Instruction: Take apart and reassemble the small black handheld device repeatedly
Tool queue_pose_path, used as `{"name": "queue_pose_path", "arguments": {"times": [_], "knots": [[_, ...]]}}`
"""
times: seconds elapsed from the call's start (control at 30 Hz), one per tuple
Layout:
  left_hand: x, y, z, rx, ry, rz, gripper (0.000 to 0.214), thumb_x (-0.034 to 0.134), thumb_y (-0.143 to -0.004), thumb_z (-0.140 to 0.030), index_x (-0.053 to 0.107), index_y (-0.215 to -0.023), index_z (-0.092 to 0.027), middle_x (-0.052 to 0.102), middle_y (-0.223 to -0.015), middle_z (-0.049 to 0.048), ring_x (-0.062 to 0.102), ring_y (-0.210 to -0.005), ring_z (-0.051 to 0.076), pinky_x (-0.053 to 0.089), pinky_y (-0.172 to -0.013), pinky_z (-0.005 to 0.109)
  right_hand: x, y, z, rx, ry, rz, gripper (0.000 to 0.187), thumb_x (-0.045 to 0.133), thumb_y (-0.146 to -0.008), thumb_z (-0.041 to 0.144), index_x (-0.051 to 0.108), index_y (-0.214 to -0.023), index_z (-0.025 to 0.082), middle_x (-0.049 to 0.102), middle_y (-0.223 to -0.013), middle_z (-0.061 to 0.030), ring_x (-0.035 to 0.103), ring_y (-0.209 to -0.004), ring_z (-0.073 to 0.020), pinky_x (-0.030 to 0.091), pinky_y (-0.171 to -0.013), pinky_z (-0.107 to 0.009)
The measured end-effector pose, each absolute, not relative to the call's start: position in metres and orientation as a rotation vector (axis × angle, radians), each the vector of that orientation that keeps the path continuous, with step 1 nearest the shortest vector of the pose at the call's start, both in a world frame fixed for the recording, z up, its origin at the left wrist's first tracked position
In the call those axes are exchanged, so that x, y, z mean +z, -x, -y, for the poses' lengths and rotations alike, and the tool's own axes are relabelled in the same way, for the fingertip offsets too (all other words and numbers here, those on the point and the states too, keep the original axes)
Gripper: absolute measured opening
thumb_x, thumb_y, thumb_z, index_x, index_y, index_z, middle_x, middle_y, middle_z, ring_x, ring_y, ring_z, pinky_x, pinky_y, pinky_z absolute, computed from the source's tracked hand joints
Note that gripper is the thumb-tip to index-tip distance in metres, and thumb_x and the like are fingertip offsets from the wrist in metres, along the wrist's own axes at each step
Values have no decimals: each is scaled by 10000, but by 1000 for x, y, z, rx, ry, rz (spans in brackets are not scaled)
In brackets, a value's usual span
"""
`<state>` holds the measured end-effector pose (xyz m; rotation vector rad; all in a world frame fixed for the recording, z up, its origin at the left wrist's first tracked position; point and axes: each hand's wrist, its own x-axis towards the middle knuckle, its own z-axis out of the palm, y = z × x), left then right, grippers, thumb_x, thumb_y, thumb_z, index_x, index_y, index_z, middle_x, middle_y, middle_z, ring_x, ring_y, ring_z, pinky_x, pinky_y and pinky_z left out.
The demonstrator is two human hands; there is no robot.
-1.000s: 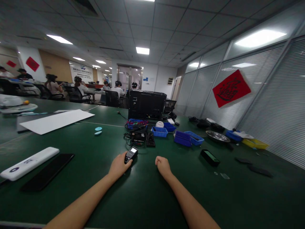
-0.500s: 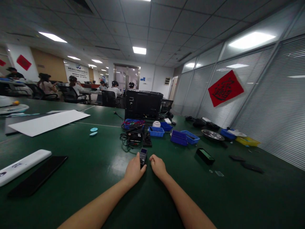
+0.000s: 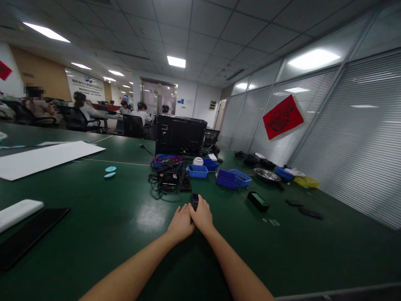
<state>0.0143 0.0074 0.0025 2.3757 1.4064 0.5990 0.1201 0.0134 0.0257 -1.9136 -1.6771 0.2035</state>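
A small black handheld device (image 3: pixel 194 199) with a little screen stands on the green table (image 3: pixel 94 217), between both of my hands. My left hand (image 3: pixel 181 222) wraps it from the left and my right hand (image 3: pixel 202 215) closes on it from the right. The two hands touch each other. Only the device's top end shows above my fingers.
Beyond the hands lie a tangle of cables with a black unit (image 3: pixel 167 180), several blue bins (image 3: pixel 232 178), a black computer case (image 3: pixel 180 135) and a black box (image 3: pixel 257 200). A white sheet (image 3: pixel 44 158) and a dark slab (image 3: pixel 28 236) lie left. People sit at far desks.
My left hand carried the device rightward to the middle and my right hand closed in on it, so both hands now hold it. The view has turned right.
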Motion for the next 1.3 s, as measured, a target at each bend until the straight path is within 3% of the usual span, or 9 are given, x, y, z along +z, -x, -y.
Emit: {"name": "queue_pose_path", "arguments": {"times": [0.2, 0.47, 0.63, 0.97, 1.2, 1.3], "knots": [[3, -8, -10, 649, -2336, -1422, 514, 437, -717, -210, 458, -1228, -160, 443, -1316, 64, 341, -1246, 200, 203, -1063, 358, 30, -132, -16, 148, 2086, 1730, 626, 446, -738, 312, 290, -1312, 119, 531, -1147, -146, 483, -1044, -269, 395, -808, -342], [5, -1, -9, 766, -2260, -1388, 355, 446, -741, -227, 595, -1062, -206, 521, -1239, 40, 440, -1164, 177, 297, -1012, 320, 38, -191, -26, 136, 2345, 1573, 589, 446, -739, 351, 319, -1259, 105, 539, -1124, -171, 512, -1016, -271, 429, -735, -348], [3, -1, -10, 772, -2249, -1385, 328, 457, -737, -218, 607, -1028, -217, 526, -1228, 38, 452, -1148, 171, 301, -1002, 312, 42, -223, -29, 201, 2478, 1432, 464, 444, -741, 377, 432, -1131, 127, 564, -1082, -163, 531, -1008, -266, 439, -728, -345], [6, -1, -8, 740, -2240, -1383, 309, 466, -746, -224, 608, -1021, -224, 522, -1232, 32, 442, -1155, 171, 290, -1003, 312, 47, -231, -29, 265, 2472, 1370, 451, 433, -752, 422, 435, -1129, 174, 583, -1047, -134, 565, -943, -247, 439, -703, -345], [9, 0, -8, 734, -2252, -1386, 305, 462, -748, -226, 612, -1014, -224, 525, -1227, 29, 445, -1151, 174, 303, -996, 318, 66, -224, -14, -86, 2093, 1229, 512, 423, -782, 410, 370, -1236, 180, 521, -1156, -124, 458, -1088, -264, 419, -829, -355], [9, -1, -8, 724, -2250, -1391, 302, 467, -746, -228, 613, -1010, -227, 525, -1225, 28, 445, -1151, 176, 304, -996, 318, 60, -212, -18, 155, 1753, 1196, 490, 417, -795, 410, 366, -1224, 180, 532, -1140, -106, 517, -1016, -236, 473, -779, -328]]}}
